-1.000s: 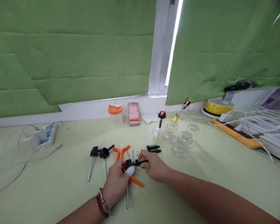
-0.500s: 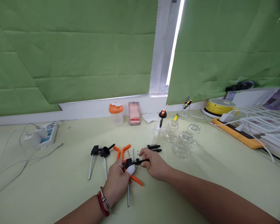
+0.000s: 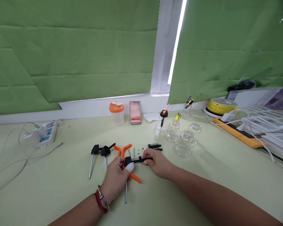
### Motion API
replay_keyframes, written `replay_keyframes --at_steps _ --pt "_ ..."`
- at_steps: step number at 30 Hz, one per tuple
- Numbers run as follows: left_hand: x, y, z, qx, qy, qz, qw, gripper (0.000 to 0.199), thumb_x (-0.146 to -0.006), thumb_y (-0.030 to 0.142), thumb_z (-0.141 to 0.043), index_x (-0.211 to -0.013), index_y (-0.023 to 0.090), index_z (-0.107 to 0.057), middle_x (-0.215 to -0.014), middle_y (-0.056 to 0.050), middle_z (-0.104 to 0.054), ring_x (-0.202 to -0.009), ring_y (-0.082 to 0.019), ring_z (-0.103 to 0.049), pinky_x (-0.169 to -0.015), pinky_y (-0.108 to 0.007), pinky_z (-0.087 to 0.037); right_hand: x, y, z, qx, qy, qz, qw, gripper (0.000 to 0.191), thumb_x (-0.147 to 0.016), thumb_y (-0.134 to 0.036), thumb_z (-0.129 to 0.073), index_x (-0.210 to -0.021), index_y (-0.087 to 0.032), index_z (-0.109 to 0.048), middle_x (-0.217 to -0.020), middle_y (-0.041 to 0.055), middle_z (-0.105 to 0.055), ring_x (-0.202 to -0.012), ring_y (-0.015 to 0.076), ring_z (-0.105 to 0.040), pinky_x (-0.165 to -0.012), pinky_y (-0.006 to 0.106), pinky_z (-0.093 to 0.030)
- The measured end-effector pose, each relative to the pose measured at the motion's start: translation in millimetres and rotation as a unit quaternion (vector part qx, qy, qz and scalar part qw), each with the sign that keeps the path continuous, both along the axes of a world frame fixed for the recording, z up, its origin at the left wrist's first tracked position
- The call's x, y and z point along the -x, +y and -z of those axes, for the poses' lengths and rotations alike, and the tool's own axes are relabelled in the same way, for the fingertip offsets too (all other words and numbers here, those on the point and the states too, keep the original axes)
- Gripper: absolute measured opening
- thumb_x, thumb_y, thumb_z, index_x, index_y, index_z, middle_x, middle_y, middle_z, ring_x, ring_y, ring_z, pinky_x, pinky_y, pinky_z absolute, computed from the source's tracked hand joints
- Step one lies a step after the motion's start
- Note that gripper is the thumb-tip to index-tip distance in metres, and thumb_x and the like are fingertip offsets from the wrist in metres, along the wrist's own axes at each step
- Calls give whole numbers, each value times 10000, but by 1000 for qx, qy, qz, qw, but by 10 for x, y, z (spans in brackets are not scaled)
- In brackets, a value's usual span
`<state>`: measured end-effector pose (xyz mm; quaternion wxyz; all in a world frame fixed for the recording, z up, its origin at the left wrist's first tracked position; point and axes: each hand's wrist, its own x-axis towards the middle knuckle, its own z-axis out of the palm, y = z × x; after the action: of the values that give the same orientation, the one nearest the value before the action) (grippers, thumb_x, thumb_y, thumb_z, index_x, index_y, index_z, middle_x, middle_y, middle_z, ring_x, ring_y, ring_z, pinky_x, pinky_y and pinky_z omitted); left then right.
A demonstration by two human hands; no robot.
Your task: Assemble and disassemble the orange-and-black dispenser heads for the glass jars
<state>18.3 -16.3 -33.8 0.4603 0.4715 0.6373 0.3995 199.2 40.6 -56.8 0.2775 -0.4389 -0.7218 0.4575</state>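
Observation:
My left hand point(image 3: 116, 175), a white wrapping on its thumb, grips the block end of a black plastic fitting point(image 3: 136, 160). A metal rod point(image 3: 125, 192) points down from below that hand. Pinched in my right hand point(image 3: 159, 163) is the slim far end of the same fitting. An orange bent handle point(image 3: 135, 178) shows under the fitting, partly hidden by my left hand. Just behind stand out two more orange bent ends point(image 3: 126, 148). Further left lie two black fittings point(image 3: 105, 150) with metal rods. Black spring-lined strips point(image 3: 155, 146) rest beyond my right hand, with small metal parts point(image 3: 138, 153) nearby.
An orange-lidded cup point(image 3: 117, 113) and a pink box point(image 3: 135, 113) stand by the wall. Glass jars point(image 3: 182, 147) are at the right, behind my right forearm. A power strip point(image 3: 47, 135) with cables lies left; an orange-edged strip point(image 3: 238, 133) and white trays are far right.
Both hands have shifted slightly, the left one leftward and up with the fitting. The fitting's slim part now lies more level and looks more drawn out from the block.

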Motion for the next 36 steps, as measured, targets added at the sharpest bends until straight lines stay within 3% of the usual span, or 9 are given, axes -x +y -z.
replay_keyframes --at_steps 5,10,14,17,19,23,26,30,36 --pt "18 -43 -131 -23 -17 24 999 312 -678 382 -657 -879 176 -537 -749 -16 -634 -641 -158 -593 -547 -262 -473 -150 -11 -83 71 17 6 997 110 -764 -166 -508 -871 -189 -521 -725 -2 -609 -671 132 -566 -571 226 -390" --pt "-44 -157 -160 -8 -22 162 987 229 -677 302 -643 -853 183 -556 -799 -21 -650 -749 -172 -610 -662 -271 -475 -361 43 -221 38 -53 25 998 111 -748 -171 -524 -852 -180 -564 -703 4 -630 -661 134 -571 -609 244 -403" --pt "-47 -213 -103 -13 113 223 968 180 -686 314 -620 -787 182 -549 -714 -8 -607 -650 -165 -569 -561 -256 -427 -486 110 -255 -18 -123 36 992 117 -732 -198 -562 -839 -186 -607 -738 15 -638 -662 140 -562 -597 245 -393" --pt "-7 -209 -123 -47 266 232 934 214 -686 388 -620 -723 187 -556 -650 -9 -576 -582 -170 -524 -507 -263 -376 -530 131 -261 -38 -162 27 986 136 -728 -234 -584 -849 -189 -626 -757 22 -640 -647 141 -556 -572 241 -384" --pt "11 -195 -166 -89 327 245 909 275 -699 433 -609 -828 191 -584 -728 -34 -607 -651 -203 -547 -557 -294 -402 -540 130 -277 -56 -180 21 982 141 -720 -245 -593 -844 -191 -634 -768 25 -641 -654 147 -559 -569 243 -386" --pt "-12 -159 -224 -233 337 318 855 493 -760 464 -561 -1177 207 -501 -1156 -111 -563 -1012 -283 -512 -848 -404 -406 -529 126 -305 -94 -202 22 975 128 -707 -248 -595 -810 -194 -650 -777 29 -647 -674 160 -566 -581 250 -393" --pt "-55 -139 -222 -280 323 377 822 485 -794 468 -531 -1199 204 -487 -1211 -118 -531 -1068 -288 -472 -931 -434 -352 -516 138 -301 -114 -197 20 974 125 -712 -237 -582 -798 -199 -664 -779 28 -658 -700 168 -575 -606 255 -400" --pt "-73 -109 -208 -257 311 382 832 439 -821 478 -492 -1164 206 -505 -1073 -106 -578 -954 -264 -503 -874 -419 -378 -515 155 -316 -128 -195 26 972 125 -719 -220 -577 -786 -204 -681 -779 26 -673 -711 170 -579 -635 261 -401" --pt "-18 -40 -182 -227 292 353 860 476 -827 491 -474 -1201 198 -486 -1068 -109 -570 -965 -268 -502 -864 -411 -394 -524 141 -422 -124 -211 38 969 145 -747 -246 -558 -795 -209 -690 -753 16 -669 -646 151 -554 -562 246 -368"
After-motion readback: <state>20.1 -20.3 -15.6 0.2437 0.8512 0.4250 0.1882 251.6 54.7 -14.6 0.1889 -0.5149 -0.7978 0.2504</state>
